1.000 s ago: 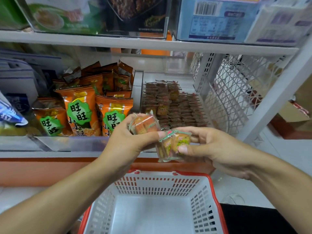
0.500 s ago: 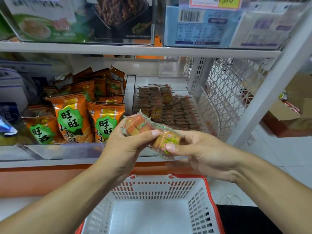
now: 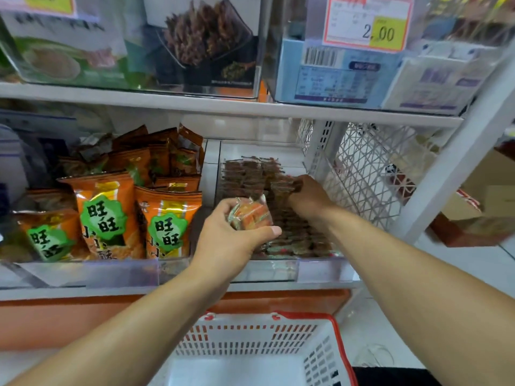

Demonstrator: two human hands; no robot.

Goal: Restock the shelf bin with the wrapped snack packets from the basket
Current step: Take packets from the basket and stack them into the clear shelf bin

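**Packets at shelf bin, basket below**

Left hand point(image 3: 231, 240): raised at front of bin point(image 3: 320, 270), fingers and thumb curled round a small bundle of wrapped packets point(image 3: 249, 214). Bundle orange with green edging, held just above front rows of bin stock, near bin's left wall.

Right hand point(image 3: 308, 195): reached deeper into same bin, toward right side, fingers curled down onto a packet point(image 3: 284, 185) at top of stacked rows. Packet pinched at fingertips; wrapper dark and blurred, print not readable.

Bin: clear plastic, on lower shelf, filled with rows of small dark wrapped packets from front lip to back. White wire mesh panel point(image 3: 370, 174) just beside bin on right.

Basket point(image 3: 320, 352): white with red rim, on floor directly below bin, between both forearms. Visible part of bottom shows no packets.

Left of bin: separate compartment with upright orange snack bags point(image 3: 167, 221) bearing green labels, touching one another, well apart from both hands' packets.

Upper shelf point(image 3: 223, 107): clear boxes of other goods; price tag point(image 3: 367, 23) reading 2.00 on box at right.
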